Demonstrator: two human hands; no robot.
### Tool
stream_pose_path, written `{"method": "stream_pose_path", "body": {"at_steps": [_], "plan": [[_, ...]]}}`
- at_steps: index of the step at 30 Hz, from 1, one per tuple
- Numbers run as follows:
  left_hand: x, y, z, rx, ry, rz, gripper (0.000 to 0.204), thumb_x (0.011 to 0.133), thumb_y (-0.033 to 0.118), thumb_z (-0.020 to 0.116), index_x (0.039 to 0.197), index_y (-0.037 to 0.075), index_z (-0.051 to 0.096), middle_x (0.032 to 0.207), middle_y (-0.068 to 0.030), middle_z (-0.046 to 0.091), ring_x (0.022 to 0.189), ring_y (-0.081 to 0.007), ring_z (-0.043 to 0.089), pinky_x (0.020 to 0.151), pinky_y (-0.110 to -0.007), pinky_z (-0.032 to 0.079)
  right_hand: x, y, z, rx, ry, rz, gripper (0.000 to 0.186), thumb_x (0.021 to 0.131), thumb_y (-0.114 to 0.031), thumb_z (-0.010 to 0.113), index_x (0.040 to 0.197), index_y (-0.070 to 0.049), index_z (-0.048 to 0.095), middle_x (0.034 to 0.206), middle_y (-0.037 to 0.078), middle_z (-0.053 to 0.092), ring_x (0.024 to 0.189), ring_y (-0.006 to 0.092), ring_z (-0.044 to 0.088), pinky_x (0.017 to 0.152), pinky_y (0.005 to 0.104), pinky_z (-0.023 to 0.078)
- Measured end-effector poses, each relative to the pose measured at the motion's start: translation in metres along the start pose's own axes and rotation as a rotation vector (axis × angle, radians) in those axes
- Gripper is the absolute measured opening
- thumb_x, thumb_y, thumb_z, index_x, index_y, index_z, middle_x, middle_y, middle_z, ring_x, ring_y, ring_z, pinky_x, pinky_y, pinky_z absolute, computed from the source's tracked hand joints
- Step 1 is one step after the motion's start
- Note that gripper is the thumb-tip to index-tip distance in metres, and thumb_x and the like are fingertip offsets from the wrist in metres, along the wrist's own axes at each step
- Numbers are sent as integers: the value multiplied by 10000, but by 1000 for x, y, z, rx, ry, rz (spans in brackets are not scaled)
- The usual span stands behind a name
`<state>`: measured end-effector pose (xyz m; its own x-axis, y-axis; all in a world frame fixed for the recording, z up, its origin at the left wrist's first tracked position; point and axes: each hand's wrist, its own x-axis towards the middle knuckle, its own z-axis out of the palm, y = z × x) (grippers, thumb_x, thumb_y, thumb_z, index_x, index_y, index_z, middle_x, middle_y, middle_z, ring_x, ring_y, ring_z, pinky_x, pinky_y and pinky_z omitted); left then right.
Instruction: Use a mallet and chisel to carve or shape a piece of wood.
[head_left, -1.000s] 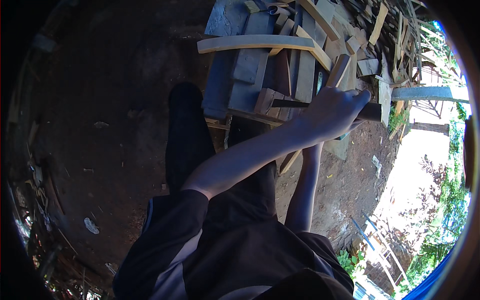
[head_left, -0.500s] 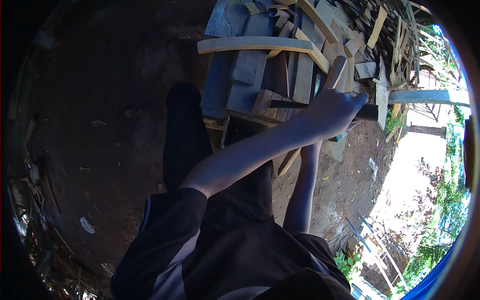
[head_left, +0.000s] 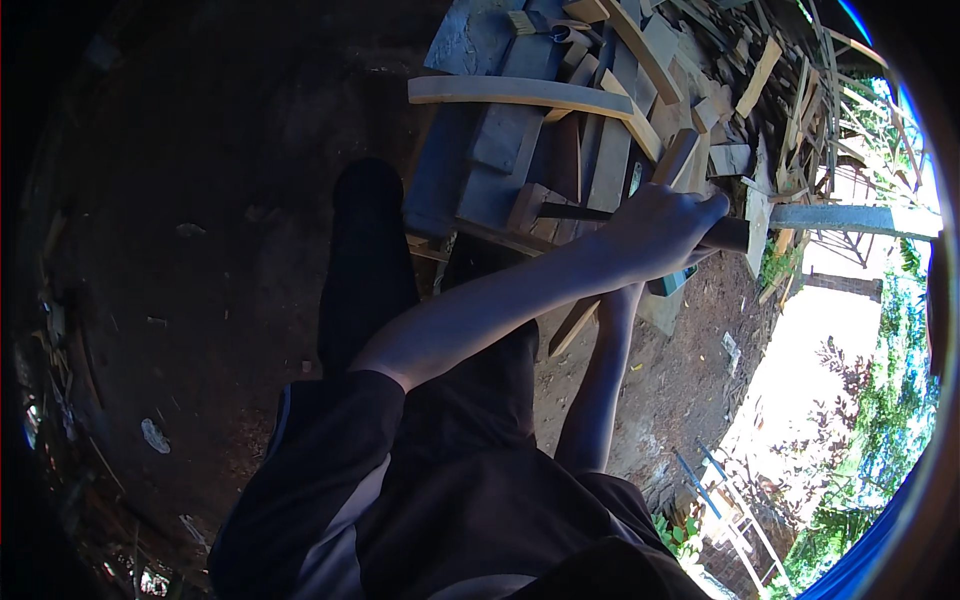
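Observation:
My left hand (head_left: 667,230) is closed round a dark long tool (head_left: 725,234), its thin shaft reaching left to a wooden block (head_left: 528,207) on the work surface. Beneath it my right hand (head_left: 625,292) is mostly hidden behind my left hand, so its fingers cannot be seen. A teal object (head_left: 672,282) shows just below my left hand, beside my right wrist. An upright-angled wooden piece (head_left: 676,160) rises just beyond my knuckles. A curved pale wooden piece (head_left: 515,91) lies across dark boards (head_left: 500,140) above my hands.
Piled wood scraps (head_left: 785,75) and a brush (head_left: 523,22) sit at the top. A pale beam (head_left: 830,218) extends right. My legs (head_left: 365,270) stand on dirt ground (head_left: 200,300). A ladder-like frame (head_left: 725,510) and sunlit plants (head_left: 870,400) are at the right.
The view has shifted slightly, with the woodpile appearing lower and further right. My hands have moved slightly down, and more of the teal object shows below my left hand.

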<state>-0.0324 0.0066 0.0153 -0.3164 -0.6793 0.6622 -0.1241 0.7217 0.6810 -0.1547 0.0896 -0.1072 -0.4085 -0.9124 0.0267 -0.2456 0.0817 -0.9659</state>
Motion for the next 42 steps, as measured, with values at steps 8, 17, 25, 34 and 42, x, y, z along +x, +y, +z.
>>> {"method": "stream_pose_path", "body": {"at_steps": [8, 17, 25, 34, 42], "plan": [[-8, 5, 11, 80, -91, 21, 335, 768, 218, 768, 943, 49, 537, 723, -109, 643, 613, -258, 686, 568, -365, 557, -13, -134, -121, 107, 683, -315, 59, 871, -76, 573, 869, -19, 557, 575, 56, 504, 445, 119, 457, 427, 251, 384], [-14, 1, 44, 182, -200, 38, 302, 783, 228, 748, 918, 46, 548, 681, -89, 637, 587, -255, 681, 552, -365, 548, -83, -141, -184, -121, 380, -246, 206, 887, -199, 531, 751, -46, 507, 548, 4, 470, 388, 87, 435, 367, 239, 347], [-20, -4, 55, 226, -209, 44, 281, 756, 188, 747, 894, 43, 550, 687, -100, 637, 628, -257, 688, 551, -376, 547, -80, -112, -156, -18, 521, -27, 118, 883, -116, 609, 870, -53, 510, 577, 17, 484, 411, 80, 463, 365, 218, 348], [-26, -6, 66, 327, -175, 108, 205, 753, 98, 700, 893, 28, 567, 686, -92, 660, 642, -232, 704, 567, -332, 558, -93, -78, -163, -155, 470, 161, 147, 875, -118, 633, 860, -55, 501, 560, 6, 470, 388, 115, 453, 367, 263, 381], [-43, -23, 84, 353, -256, 42, 187, 740, 103, 698, 863, 26, 579, 673, -93, 662, 639, -222, 702, 559, -337, 557, -102, -61, -143, -260, 283, 342, 166, 877, -140, 640, 835, -64, 497, 584, 9, 481, 409, 92, 463, 370, 254, 391]]}}
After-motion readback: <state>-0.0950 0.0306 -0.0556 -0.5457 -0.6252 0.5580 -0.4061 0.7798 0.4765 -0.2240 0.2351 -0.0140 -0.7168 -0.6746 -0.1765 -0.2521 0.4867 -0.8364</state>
